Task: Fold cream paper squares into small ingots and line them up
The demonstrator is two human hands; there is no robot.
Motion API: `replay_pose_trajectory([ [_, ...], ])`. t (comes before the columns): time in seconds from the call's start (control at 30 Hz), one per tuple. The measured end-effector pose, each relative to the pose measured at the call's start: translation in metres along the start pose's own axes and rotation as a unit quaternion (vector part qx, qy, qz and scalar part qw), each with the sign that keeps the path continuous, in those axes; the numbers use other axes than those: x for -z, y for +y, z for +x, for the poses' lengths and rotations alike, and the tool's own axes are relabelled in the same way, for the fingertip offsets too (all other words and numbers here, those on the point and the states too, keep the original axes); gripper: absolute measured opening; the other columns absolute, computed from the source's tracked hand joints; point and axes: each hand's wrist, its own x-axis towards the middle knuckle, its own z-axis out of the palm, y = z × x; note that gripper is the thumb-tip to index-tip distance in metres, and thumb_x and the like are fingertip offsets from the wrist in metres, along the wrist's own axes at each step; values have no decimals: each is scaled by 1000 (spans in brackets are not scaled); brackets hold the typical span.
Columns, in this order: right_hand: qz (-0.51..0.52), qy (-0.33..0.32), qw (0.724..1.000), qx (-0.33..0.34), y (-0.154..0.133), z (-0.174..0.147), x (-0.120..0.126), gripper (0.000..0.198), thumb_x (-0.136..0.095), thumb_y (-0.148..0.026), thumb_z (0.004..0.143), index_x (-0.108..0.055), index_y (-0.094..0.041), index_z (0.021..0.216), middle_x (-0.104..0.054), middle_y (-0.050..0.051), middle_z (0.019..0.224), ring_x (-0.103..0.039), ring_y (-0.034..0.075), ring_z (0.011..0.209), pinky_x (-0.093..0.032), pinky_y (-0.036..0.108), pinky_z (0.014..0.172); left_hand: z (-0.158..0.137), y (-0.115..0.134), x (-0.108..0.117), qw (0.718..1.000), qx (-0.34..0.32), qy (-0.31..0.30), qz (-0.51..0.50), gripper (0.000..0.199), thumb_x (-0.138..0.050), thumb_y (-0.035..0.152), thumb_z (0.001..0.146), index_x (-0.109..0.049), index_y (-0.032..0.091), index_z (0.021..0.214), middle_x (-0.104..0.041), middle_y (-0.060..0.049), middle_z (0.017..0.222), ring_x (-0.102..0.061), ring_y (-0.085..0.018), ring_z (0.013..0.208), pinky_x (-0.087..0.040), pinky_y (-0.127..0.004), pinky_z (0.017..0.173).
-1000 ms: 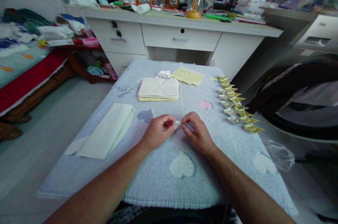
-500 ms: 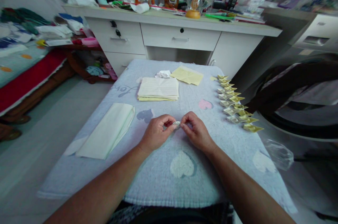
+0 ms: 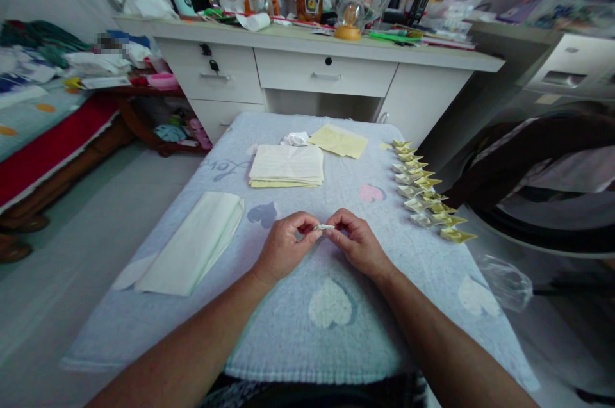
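Between my two hands is a small folded piece of white paper (image 3: 325,227), pinched at both ends above the cloth-covered table. My left hand (image 3: 287,243) closes thumb and forefinger on its left end. At the other end, my right hand (image 3: 358,243) grips it the same way. Fingertips cover much of the paper, so its exact shape is hard to make out. Beyond my hands lies a stack of paper sheets (image 3: 286,166). Folded yellow and white paper boats (image 3: 423,193) stand in rows along the table's right side.
A long folded white paper (image 3: 195,244) lies at the left. Behind the stack are a crumpled white paper (image 3: 295,139) and a yellow sheet (image 3: 339,141). A cluttered white desk (image 3: 327,68) stands beyond the table, a washing machine (image 3: 552,139) at the right.
The paper between my fingers has turned slightly and now shows as a thin strip, with my right fingertips shifted along it. The whole view has moved a little.
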Motion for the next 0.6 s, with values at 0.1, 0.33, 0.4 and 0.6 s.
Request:
replay_pose_trajectory([
  [0.1, 19, 1, 1000, -8, 1, 0, 0, 20, -62, -36, 86, -59, -19, 77, -51, -2, 71, -47, 12, 69, -38, 25, 67, 1, 1, -1, 1000, 7, 0, -4, 6, -62, 23, 80, -63, 17, 78, -62, 2, 70, -58, -12, 67, -44, -22, 67],
  [0.33, 59, -5, 998, -29, 2, 1, 0, 27, -64, -43, 85, -59, -19, 74, -51, -2, 70, -46, 12, 67, -37, 25, 65, 0, -1, -1, 999, 30, -14, -40, 11, -61, 26, 81, -63, 16, 77, -59, 2, 68, -54, -12, 66, -43, -23, 66],
  [0.4, 56, -10, 998, -35, 2, 1, 1, 27, -64, -43, 84, -59, -18, 73, -51, -2, 69, -46, 12, 66, -36, 25, 65, 0, -1, -2, 998, 33, -21, -41, 11, -61, 27, 82, -63, 16, 78, -58, 2, 69, -53, -12, 66, -42, -22, 64],
  [0.6, 8, -13, 1000, -20, 0, -1, -1, 28, -64, -42, 85, -59, -17, 72, -53, -1, 71, -48, 12, 66, -37, 25, 65, -1, -2, -2, 998, 51, -13, -46, 18, -69, 29, 76, -66, 17, 89, -60, 2, 72, -49, -10, 63, -39, -21, 60],
])
